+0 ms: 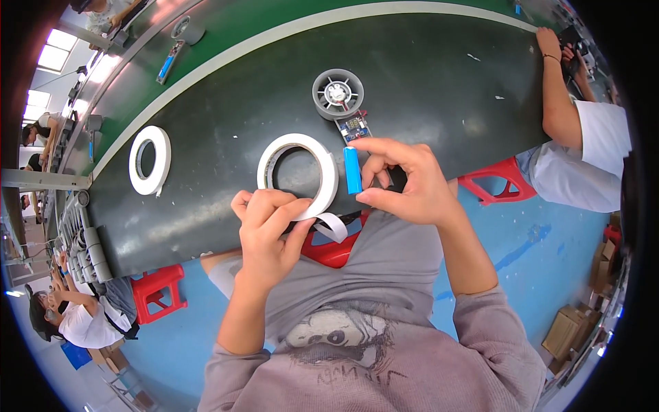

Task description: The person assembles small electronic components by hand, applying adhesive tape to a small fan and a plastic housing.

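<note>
My left hand (pixel 269 230) is closed on a wide roll of white tape (pixel 329 168), gripping its near edge. A loose strip (pixel 334 229) curls off the roll beside the thumb. In my right hand (pixel 410 180), a blue cylindrical battery (pixel 352 170) is held upright between thumb and index finger at its two ends. Just beyond it lies a small circuit board (pixel 355 126), joined to a round grey fan (pixel 338 94) with a spoked centre. Whether the battery is wired to the board is hidden.
A second white tape roll (pixel 163 161) lies on the dark work surface (pixel 226 89) to the left. Past a pale rail, another fan unit (pixel 187 31) rests on a green belt. A co-worker's arm (pixel 557 103) reaches in at the right. Red stools (pixel 498 182) stand below.
</note>
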`<act>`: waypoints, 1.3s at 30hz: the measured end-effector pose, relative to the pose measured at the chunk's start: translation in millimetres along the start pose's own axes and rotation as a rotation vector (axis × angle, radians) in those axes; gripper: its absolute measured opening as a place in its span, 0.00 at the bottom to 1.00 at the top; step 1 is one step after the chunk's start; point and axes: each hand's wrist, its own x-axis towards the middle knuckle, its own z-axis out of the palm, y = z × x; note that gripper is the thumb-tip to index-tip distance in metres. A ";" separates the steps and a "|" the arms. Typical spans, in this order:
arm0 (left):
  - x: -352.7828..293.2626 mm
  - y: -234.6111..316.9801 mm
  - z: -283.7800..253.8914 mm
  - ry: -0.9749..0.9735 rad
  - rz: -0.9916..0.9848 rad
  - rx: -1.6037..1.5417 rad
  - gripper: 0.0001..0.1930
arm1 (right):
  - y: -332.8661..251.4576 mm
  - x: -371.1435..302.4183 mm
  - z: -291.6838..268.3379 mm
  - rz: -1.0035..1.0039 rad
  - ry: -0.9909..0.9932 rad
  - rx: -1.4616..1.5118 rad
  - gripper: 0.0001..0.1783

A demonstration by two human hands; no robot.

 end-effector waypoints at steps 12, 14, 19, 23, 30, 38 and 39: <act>9.2 -1.4 4.0 -0.069 -0.019 -0.108 0.13 | 5.7 3.4 -9.9 -0.049 -0.064 -0.046 0.34; 11.2 0.9 5.7 -0.065 -0.018 -0.109 0.13 | 6.0 4.0 -9.8 -0.062 -0.053 -0.054 0.33; 15.8 8.8 15.2 -0.024 -0.029 -0.126 0.12 | 5.3 2.6 -10.8 0.035 -0.012 -0.038 0.32; 14.7 23.2 21.9 0.032 -0.039 0.016 0.13 | 6.9 3.0 -4.5 0.063 0.079 -0.059 0.31; 1.2 43.3 36.5 0.135 -0.021 0.199 0.14 | 9.7 -1.9 4.1 0.043 0.247 -0.136 0.32; 11.1 27.3 23.7 -0.018 -0.166 0.231 0.20 | 7.2 -0.1 -22.1 0.233 0.134 0.289 0.32; 22.1 19.5 19.0 0.002 -0.144 0.167 0.21 | 7.7 -0.5 -24.0 0.277 0.142 0.407 0.32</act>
